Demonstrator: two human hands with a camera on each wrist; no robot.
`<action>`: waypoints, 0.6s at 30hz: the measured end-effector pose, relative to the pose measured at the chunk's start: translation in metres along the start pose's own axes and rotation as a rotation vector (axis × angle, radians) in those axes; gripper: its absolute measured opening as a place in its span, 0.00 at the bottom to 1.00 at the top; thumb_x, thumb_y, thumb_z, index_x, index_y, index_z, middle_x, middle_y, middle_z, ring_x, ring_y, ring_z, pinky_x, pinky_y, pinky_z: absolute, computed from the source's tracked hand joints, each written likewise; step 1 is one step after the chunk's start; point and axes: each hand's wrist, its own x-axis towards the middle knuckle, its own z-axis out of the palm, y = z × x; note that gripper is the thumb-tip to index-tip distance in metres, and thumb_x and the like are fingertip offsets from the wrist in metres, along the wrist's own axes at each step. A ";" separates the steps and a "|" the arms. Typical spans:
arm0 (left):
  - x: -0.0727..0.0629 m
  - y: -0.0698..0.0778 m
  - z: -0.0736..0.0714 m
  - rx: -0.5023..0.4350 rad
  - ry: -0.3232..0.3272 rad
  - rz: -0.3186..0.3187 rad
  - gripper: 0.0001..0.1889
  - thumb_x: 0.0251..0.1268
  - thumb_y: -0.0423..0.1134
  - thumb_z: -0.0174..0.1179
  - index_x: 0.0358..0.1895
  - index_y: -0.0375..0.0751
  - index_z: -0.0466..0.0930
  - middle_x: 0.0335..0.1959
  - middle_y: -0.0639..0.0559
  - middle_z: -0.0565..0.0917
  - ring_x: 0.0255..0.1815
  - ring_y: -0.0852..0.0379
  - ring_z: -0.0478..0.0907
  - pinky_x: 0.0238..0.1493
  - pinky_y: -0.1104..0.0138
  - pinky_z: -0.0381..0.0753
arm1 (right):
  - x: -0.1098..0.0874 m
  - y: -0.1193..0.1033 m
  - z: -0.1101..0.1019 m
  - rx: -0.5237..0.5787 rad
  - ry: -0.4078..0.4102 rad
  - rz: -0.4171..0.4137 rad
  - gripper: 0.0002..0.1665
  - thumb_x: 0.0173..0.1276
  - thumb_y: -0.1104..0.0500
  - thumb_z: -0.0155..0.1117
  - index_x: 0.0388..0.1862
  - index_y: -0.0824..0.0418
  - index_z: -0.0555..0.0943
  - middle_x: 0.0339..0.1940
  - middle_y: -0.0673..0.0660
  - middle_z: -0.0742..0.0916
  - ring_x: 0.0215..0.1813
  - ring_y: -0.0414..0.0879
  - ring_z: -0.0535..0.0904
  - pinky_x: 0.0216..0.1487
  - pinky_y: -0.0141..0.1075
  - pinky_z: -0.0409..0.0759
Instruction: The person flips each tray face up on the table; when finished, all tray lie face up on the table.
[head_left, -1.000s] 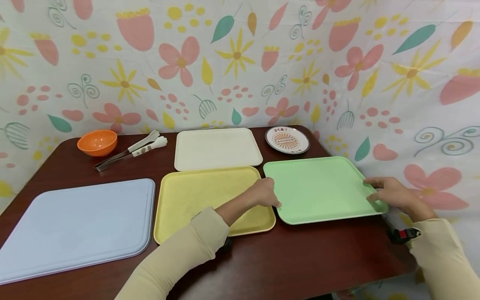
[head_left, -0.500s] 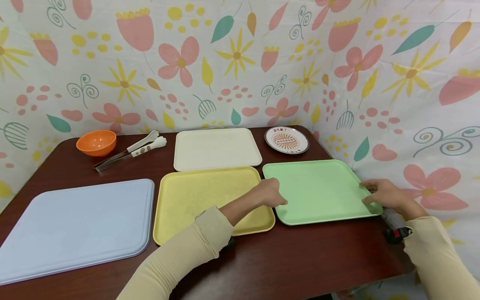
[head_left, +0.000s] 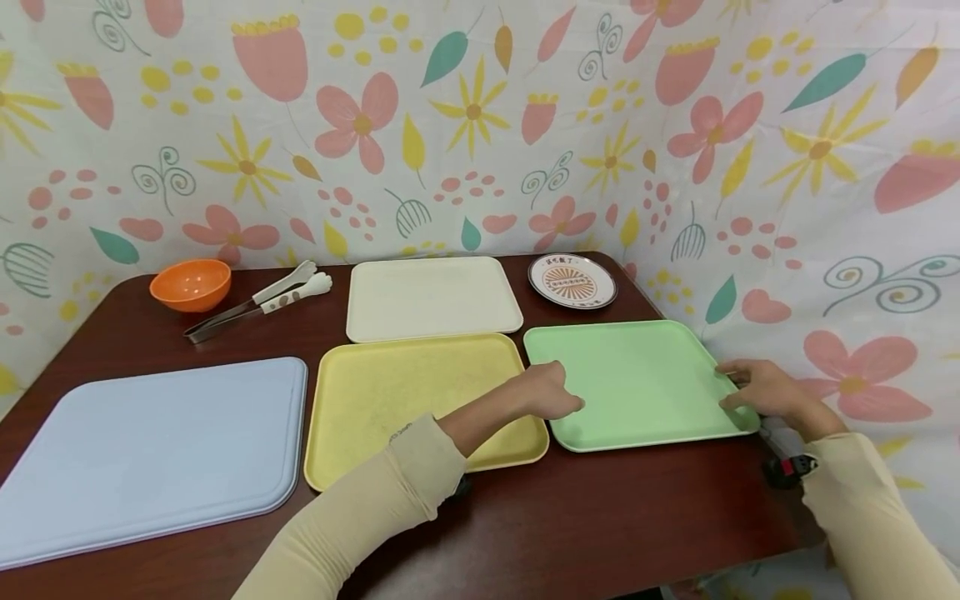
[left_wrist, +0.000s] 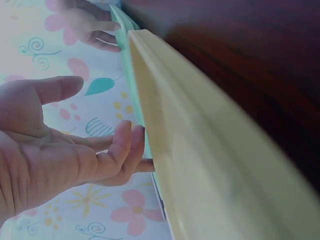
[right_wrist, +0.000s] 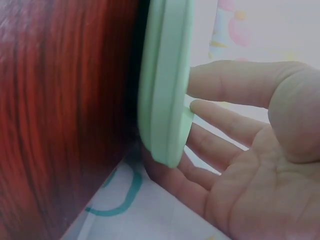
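A green tray [head_left: 637,383] lies at the right of the table, beside a yellow tray [head_left: 420,408]. My right hand [head_left: 768,390] holds the green tray's right rim. In the right wrist view, its thumb [right_wrist: 230,82] is over the rim, while other fingers pass along the outer side and are partly hidden by it. Over the green tray's left edge is my left hand [head_left: 551,392]. In the left wrist view, its thumb [left_wrist: 62,89] stands apart and the other fingers are loosely bent, holding nothing. Whether those fingertips touch a tray, I cannot tell.
A cream tray [head_left: 435,298] and a patterned plate [head_left: 572,282] lie along the back. Tongs [head_left: 262,302] and an orange bowl [head_left: 191,285] are at the back left. A pale blue tray [head_left: 157,454] lies at front left. A patterned cloth wall [head_left: 817,275] borders the right.
The green tray's right side has shifted slightly left and settled lower, with my right hand moving along. My left hand has moved a little right, its thumb leaving the tray's left rim.
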 end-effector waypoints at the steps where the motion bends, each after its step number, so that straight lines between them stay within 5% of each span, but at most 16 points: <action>1: -0.001 0.000 0.000 -0.001 -0.002 0.005 0.16 0.71 0.49 0.58 0.32 0.39 0.71 0.24 0.52 0.70 0.20 0.59 0.65 0.26 0.68 0.67 | 0.001 0.000 0.001 -0.003 0.001 -0.001 0.40 0.56 0.65 0.74 0.61 0.86 0.68 0.59 0.83 0.74 0.59 0.74 0.71 0.39 0.26 0.74; 4: -0.008 -0.003 -0.001 0.015 0.001 0.018 0.18 0.71 0.50 0.57 0.47 0.35 0.74 0.34 0.51 0.76 0.28 0.59 0.71 0.32 0.68 0.70 | 0.002 0.001 0.004 -0.014 0.009 -0.003 0.40 0.56 0.65 0.75 0.61 0.86 0.68 0.58 0.83 0.75 0.58 0.74 0.72 0.38 0.25 0.74; 8: -0.021 -0.010 -0.002 0.022 0.060 0.037 0.29 0.72 0.51 0.56 0.70 0.41 0.67 0.60 0.51 0.78 0.52 0.59 0.76 0.48 0.67 0.74 | 0.002 0.001 0.006 -0.029 0.020 -0.015 0.41 0.56 0.65 0.75 0.61 0.87 0.68 0.58 0.83 0.75 0.58 0.74 0.72 0.38 0.24 0.74; 13: -0.044 -0.029 -0.013 -0.039 0.141 0.093 0.27 0.72 0.49 0.56 0.71 0.46 0.69 0.63 0.47 0.78 0.59 0.53 0.76 0.52 0.62 0.76 | 0.000 -0.003 0.005 -0.055 0.009 -0.016 0.43 0.59 0.61 0.75 0.62 0.87 0.66 0.60 0.83 0.74 0.61 0.76 0.70 0.40 0.26 0.74; 18: -0.067 -0.051 -0.025 -0.129 0.172 0.106 0.26 0.72 0.46 0.57 0.70 0.45 0.70 0.65 0.42 0.76 0.66 0.46 0.73 0.57 0.57 0.75 | 0.000 -0.012 0.005 -0.080 -0.031 0.032 0.45 0.64 0.54 0.70 0.63 0.87 0.64 0.59 0.85 0.73 0.61 0.78 0.70 0.50 0.46 0.80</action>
